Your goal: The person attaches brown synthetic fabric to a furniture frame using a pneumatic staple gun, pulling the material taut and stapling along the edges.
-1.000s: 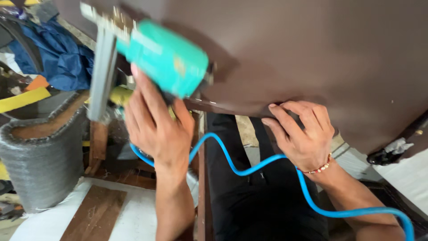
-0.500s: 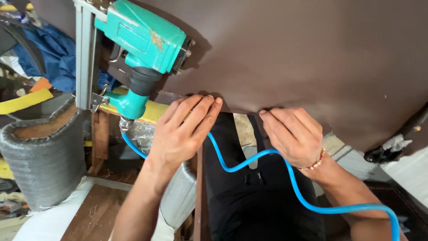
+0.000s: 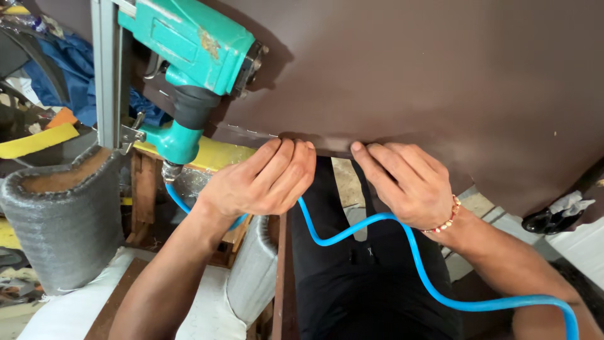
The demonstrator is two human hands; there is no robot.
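Left hand (image 3: 261,182) now pinches the lower edge of the brown leatherette sheet (image 3: 428,69), fingers curled under the fold; a second ago it gripped the teal pneumatic stapler (image 3: 189,56). It has since let the tool go, and the stapler rests on the sheet with its grey magazine (image 3: 106,69) pointing down (nobody holding it). Right hand (image 3: 409,182), beaded bracelet on the wrist, is closed on the same edge just beside the left, thumb hidden under the fold, and has barely moved. So both hands are on the material, apparently pulling or folding the edge flat past a short row of staples (image 3: 251,130) near the left fingertips. Blue air hose (image 3: 390,252) loops from the stapler's base, under the left wrist, across the dark trousers and off lower right. Containers: none clear; a grey padded piece (image 3: 60,220) at left has a hollow top with nothing visible inside.
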